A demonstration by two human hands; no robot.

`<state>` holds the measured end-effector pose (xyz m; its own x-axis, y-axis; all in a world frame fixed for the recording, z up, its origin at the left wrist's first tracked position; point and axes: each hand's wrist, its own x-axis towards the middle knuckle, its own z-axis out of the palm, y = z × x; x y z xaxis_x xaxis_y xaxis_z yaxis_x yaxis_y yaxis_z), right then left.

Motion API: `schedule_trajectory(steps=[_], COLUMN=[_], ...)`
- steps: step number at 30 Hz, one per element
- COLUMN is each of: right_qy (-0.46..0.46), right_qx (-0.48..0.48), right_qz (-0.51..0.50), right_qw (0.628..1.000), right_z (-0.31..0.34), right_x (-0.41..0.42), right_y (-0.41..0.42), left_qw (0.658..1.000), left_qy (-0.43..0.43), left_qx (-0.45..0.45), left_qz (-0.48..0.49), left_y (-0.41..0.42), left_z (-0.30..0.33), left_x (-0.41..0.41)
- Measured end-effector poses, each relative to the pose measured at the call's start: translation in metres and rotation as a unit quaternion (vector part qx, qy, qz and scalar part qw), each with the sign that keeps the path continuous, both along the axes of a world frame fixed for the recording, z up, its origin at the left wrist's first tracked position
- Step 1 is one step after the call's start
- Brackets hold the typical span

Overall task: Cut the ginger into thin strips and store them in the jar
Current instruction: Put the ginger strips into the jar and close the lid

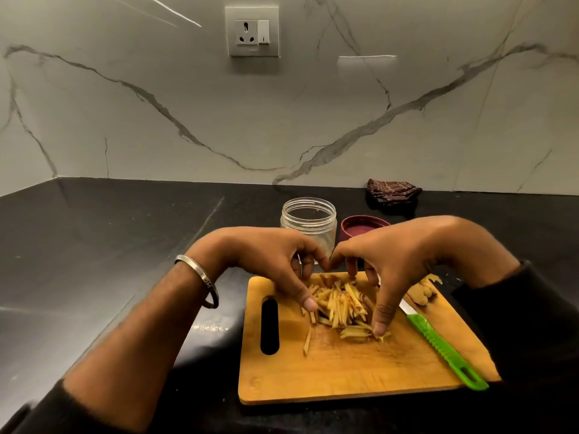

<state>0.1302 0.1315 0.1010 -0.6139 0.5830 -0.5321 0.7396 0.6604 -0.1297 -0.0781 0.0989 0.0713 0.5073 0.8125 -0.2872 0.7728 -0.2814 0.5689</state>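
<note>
A pile of thin yellow ginger strips (340, 308) lies on the wooden cutting board (338, 371). My left hand (269, 255) and my right hand (398, 255) arch over the pile from either side, fingers curled down round it, thumbs at its near edge. Behind the hands stands an open clear plastic jar (308, 223), empty as far as I can see. Its maroon lid (360, 227) lies just to the right of it. An uncut ginger piece (421, 291) sits at the board's far right. A green-handled knife (445, 349) lies along the board's right side.
A folded dark checked cloth (393, 189) lies at the back right against the marble wall. The black countertop (109, 245) stretches to the left. A wall socket (253, 31) is above.
</note>
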Motion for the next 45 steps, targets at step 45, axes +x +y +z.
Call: schedule_trajectory(steps=[45], right_qy=[0.044], right_qx=[-0.041], right_qz=[-0.009], right_qw=[0.998], right_z=[-0.002], right_x=[-0.004], right_y=[-0.006], left_qw=[0.984], left_qy=[-0.161], left_qx=[-0.008], left_qz=[0.07], left_y=[-0.002], left_z=[-0.008], left_x=[0.022])
